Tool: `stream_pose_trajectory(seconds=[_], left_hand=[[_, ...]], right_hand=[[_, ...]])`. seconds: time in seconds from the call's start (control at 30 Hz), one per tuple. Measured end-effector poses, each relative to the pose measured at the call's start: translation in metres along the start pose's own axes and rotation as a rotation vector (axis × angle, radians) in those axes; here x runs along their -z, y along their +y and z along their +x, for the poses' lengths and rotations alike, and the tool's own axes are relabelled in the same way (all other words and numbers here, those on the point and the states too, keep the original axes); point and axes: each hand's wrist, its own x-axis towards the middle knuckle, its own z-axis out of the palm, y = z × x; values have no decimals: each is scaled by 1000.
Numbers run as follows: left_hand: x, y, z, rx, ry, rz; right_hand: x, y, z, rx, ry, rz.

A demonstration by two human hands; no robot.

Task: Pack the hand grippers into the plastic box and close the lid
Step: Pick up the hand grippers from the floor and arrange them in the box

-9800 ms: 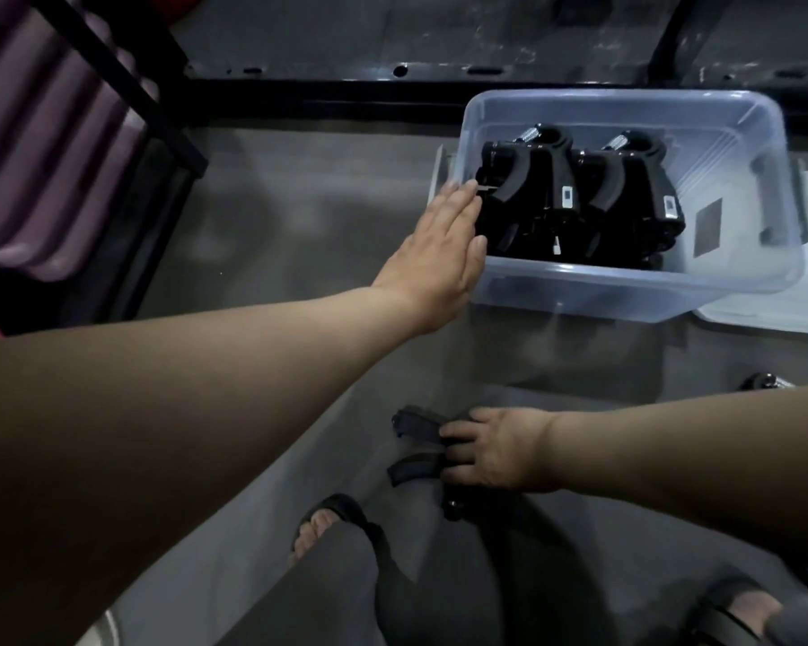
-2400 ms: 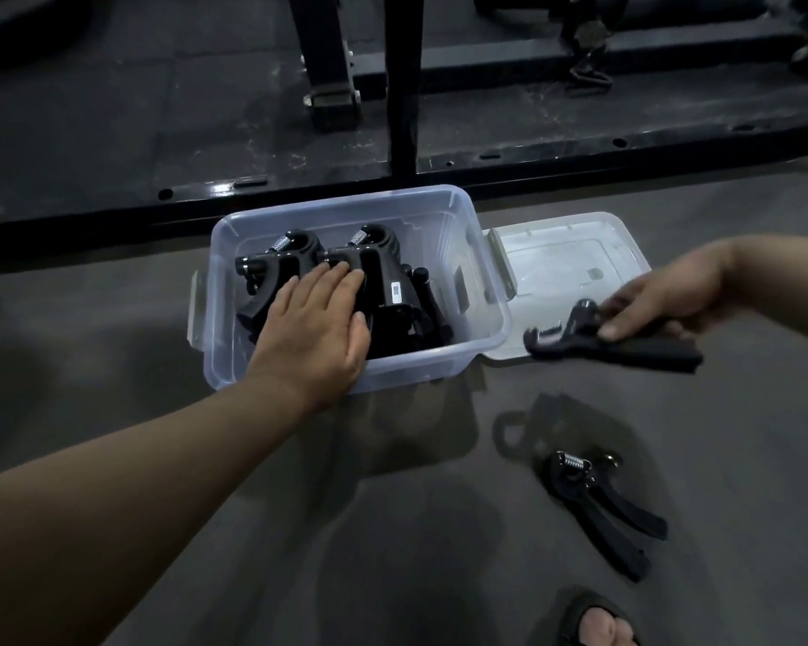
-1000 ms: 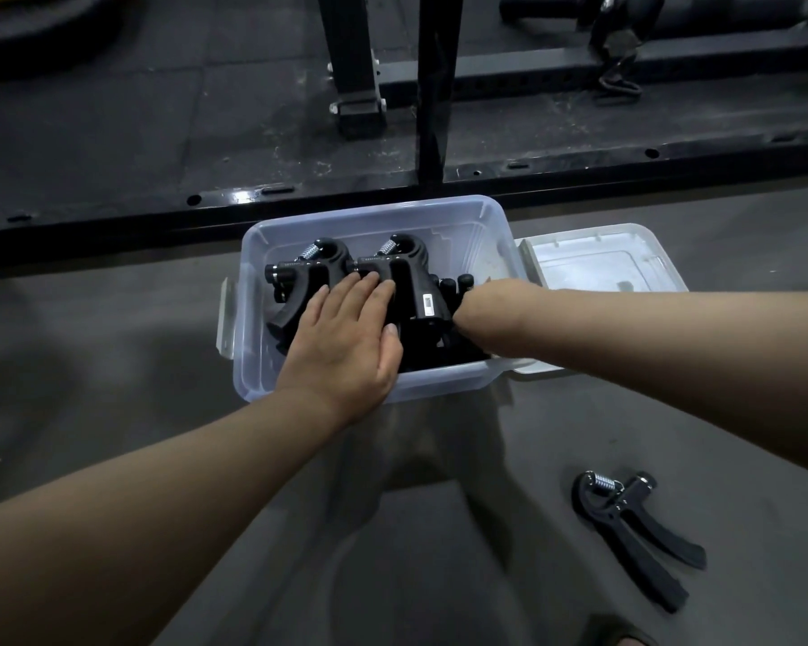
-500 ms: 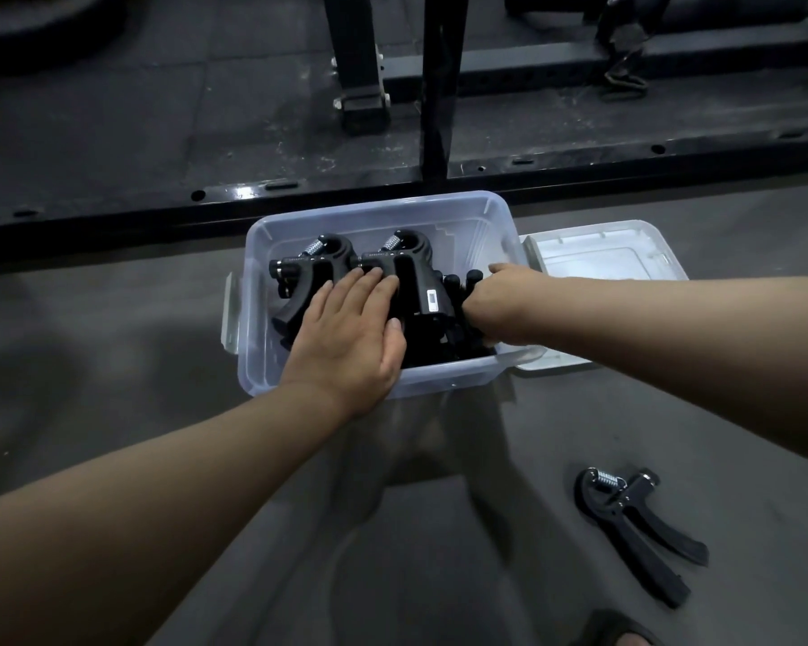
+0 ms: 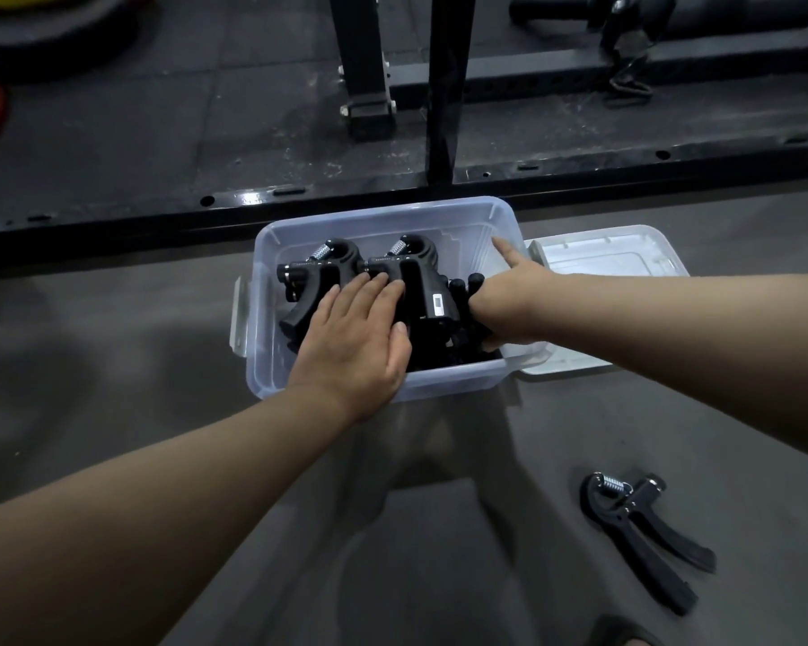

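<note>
Our left hand [image 5: 355, 338] lies flat, fingers straight, on the hand grippers [image 5: 421, 291] packed in the plastic box [image 5: 444, 384]. Our right hand [image 5: 509, 305] is down at the box's right end; can't tell if it grips anything. The spare gripper [image 5: 644, 538] on the floor [image 5: 113, 366] looks rigid, springy, not fragile, so we'd grab both handles together. The lid [image 5: 626, 272] lies alongside, off.

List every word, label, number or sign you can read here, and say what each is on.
White label on a hand gripper in the plastic box: too small and blurred to read.
Pale marks on that gripper's top bar: unreadable.
Nothing legible on the lid or the loose gripper.
</note>
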Motion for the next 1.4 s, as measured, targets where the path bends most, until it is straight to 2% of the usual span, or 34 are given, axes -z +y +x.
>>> stream_pose_trajectory(seconds=[0.1, 0.2, 0.4, 0.6, 0.67, 0.73, 0.8, 0.93, 1.0, 1.1, 1.17, 1.27, 1.4], left_hand=[[-1, 0, 1, -3, 5, -5], [-1, -1, 0, 1, 10, -11], [0, 0, 0, 0, 4, -17], [-1, -1, 0, -4, 6, -15], [-1, -1, 0, -4, 8, -21], [0, -1, 0, -5, 11, -25], [0, -1, 1, -4, 8, -23], [1, 0, 0, -10, 0, -21], [0, -1, 0, -12, 8, -19], [0, -1, 0, -14, 11, -16], [0, -2, 0, -16, 10, -19], [0, -1, 0, -15, 22, -29], [0, -1, 0, -12, 20, -37]], right_hand=[[3, 5, -2, 5, 10, 256], [3, 8, -1, -1, 122, -22], [-2, -11, -8, 34, 190, 39], [2, 2, -11, 18, 124, 192], [4, 11, -10, 19, 212, 148], [4, 22, -2, -34, 256, -2], [5, 31, 6, -88, 104, -89], [13, 27, 19, -72, -185, 4], [21, 19, 19, -38, -171, 20], [23, 22, 20, -51, -27, 88], [18, 25, 22, -63, 6, 132], [13, 27, 26, -57, -54, 39], [24, 31, 31, -58, -125, 80]])
